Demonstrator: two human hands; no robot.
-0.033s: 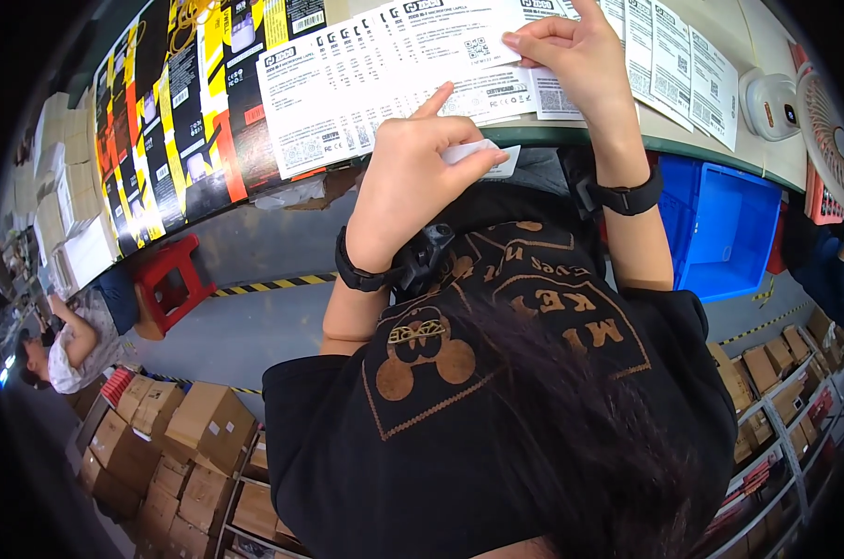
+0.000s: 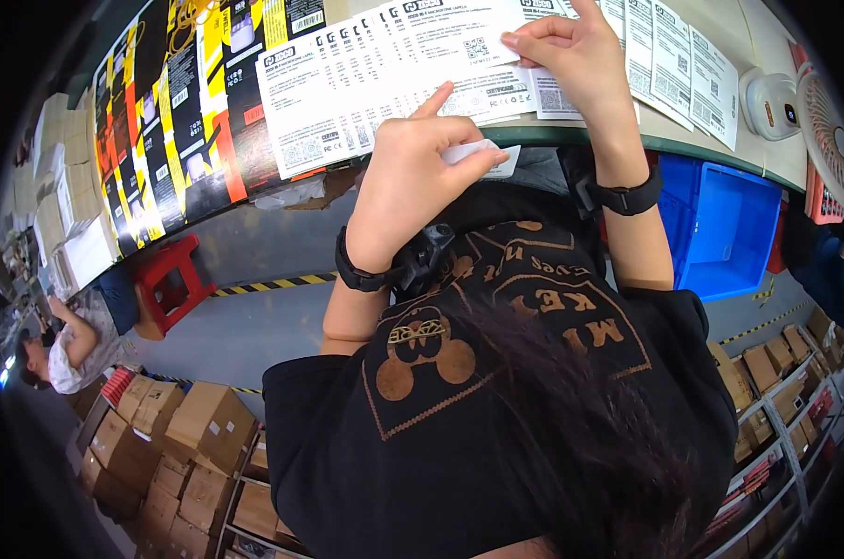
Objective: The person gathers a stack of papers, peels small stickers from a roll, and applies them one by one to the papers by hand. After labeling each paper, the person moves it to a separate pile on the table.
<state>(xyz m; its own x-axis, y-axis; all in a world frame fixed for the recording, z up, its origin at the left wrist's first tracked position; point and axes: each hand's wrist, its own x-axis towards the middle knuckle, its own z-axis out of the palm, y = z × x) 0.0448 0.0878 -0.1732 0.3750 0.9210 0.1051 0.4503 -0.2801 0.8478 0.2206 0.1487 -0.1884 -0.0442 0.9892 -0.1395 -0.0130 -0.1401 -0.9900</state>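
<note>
A row of overlapping white printed label sheets [image 2: 375, 84] lies on the green-edged bench [image 2: 701, 149]. My left hand [image 2: 422, 177] is at the bench's near edge. It pinches a small white label [image 2: 485, 156] between thumb and fingers, with the index finger pointing up onto the sheets. My right hand [image 2: 571, 56] is further back and pinches the edge of one white label sheet [image 2: 459, 42]. Each wrist wears a black band.
Flat black, yellow and orange packaging sheets [image 2: 179, 121] cover the bench's left part. A white device [image 2: 767, 102] and a fan [image 2: 832, 130] stand at its right end. Below are a blue crate [image 2: 720, 224], a red stool [image 2: 170, 279], cardboard boxes [image 2: 198, 429] and a seated person [image 2: 63, 354].
</note>
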